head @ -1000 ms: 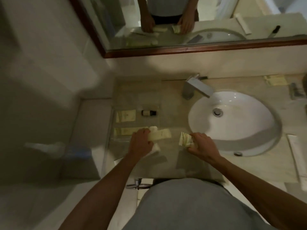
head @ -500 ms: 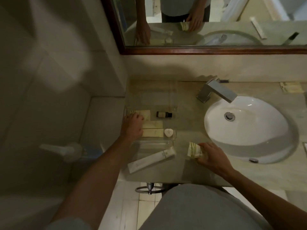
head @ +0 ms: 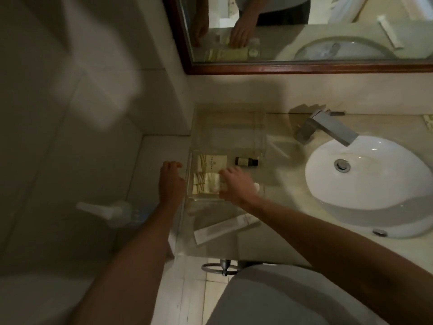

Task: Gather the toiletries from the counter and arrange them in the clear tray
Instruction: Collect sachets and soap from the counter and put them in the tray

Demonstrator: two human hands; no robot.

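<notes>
1. Your clear tray sits on the counter, left of the sink, against the back wall.
2. In it: a packet at left, the small bottle to its right.
3. Nearer you (outside the tray), the long tube lies on the counter.
4. The faucet stands behind the sink.
5. Your left hand is just left of the tray; your right hand is over it.

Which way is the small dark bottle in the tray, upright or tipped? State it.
Tipped. The small dark bottle lies on its side inside the clear tray, cap pointing toward the sink.
</notes>
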